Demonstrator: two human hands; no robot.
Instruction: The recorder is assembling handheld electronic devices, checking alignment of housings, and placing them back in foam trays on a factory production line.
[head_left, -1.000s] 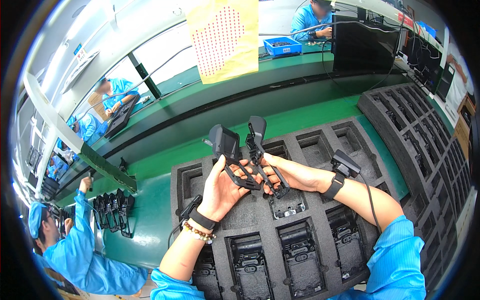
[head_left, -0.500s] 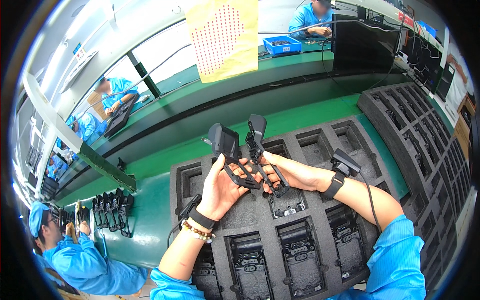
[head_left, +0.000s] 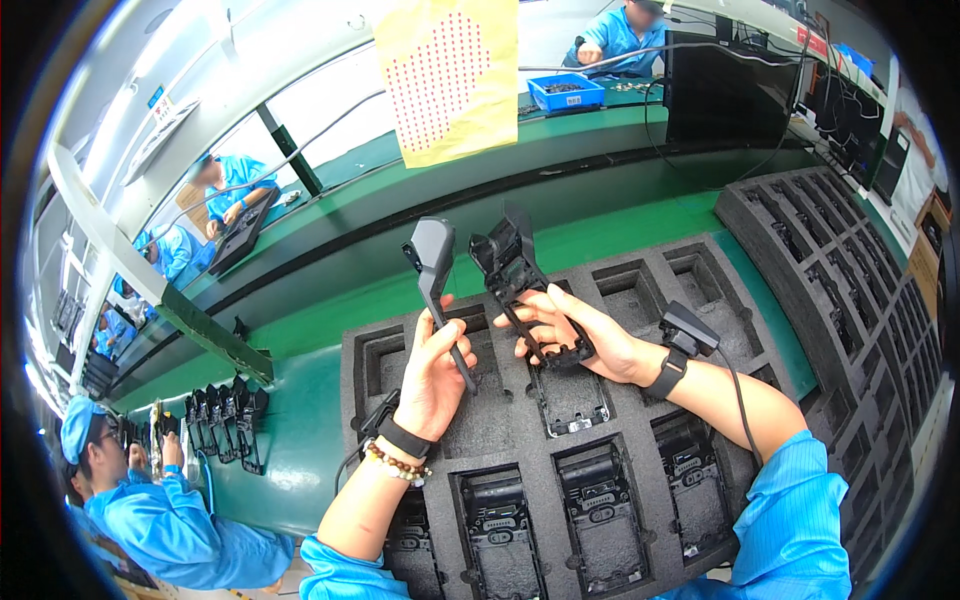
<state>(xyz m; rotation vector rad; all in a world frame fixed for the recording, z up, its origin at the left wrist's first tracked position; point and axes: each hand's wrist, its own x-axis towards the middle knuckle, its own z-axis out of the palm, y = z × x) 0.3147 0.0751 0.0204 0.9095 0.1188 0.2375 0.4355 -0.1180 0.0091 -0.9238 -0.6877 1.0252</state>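
My left hand (head_left: pixel 437 372) grips a black plastic housing (head_left: pixel 433 262) by its long thin frame, its broad head pointing up and its narrow side toward me. In my right hand (head_left: pixel 590 335) is a second black plastic housing (head_left: pixel 512 262), turned so its hollow inside and open rectangular frame show. The two housings are held apart, above a grey foam tray (head_left: pixel 545 465). Black plastic parts (head_left: pixel 603 515) lie in several of the tray's near pockets. Another black part (head_left: pixel 575 410) sits in the pocket below my right hand, partly hidden by it.
At the right stands a stack of filled foam trays (head_left: pixel 840 260). Several black housings (head_left: pixel 225 420) stand in a row on the green table (head_left: pixel 290 440) at the left, near a seated co-worker (head_left: pixel 170 510). A metal post (head_left: pixel 215 335) rises there. A blue bin (head_left: pixel 565 92) is across the bench.
Both hands have turned their housings: the left one now shows its edge, the right one its hollow inside. The hands have moved slightly apart. A co-worker across the bench has raised a hand.
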